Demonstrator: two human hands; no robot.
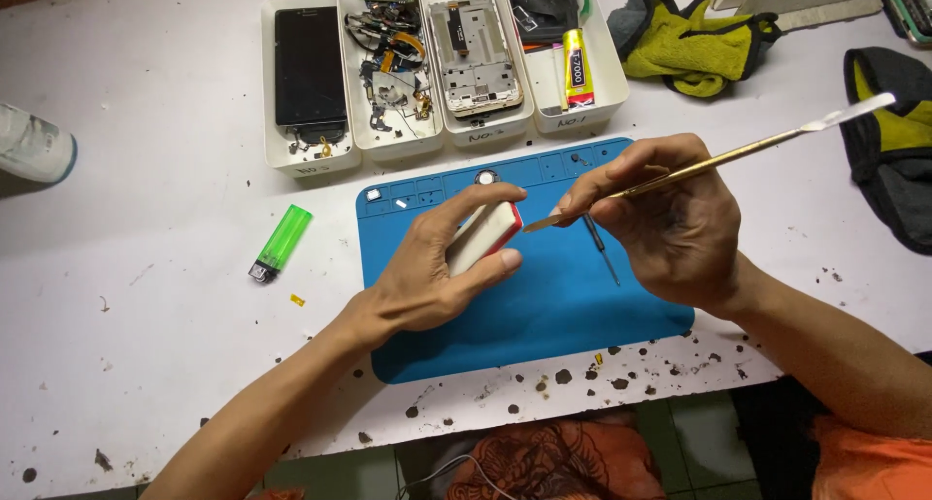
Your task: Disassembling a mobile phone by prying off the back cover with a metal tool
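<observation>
Left hand clamped on small white-and-red block above blue mat, right hand pinched on thin metal spudger, tip at block's edge just beyond the fingertips; risk of tip slipping into the thumb if pushed hard.

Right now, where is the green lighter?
The green lighter lies on the white table, just left of the blue mat and below the leftmost white tray.
</observation>
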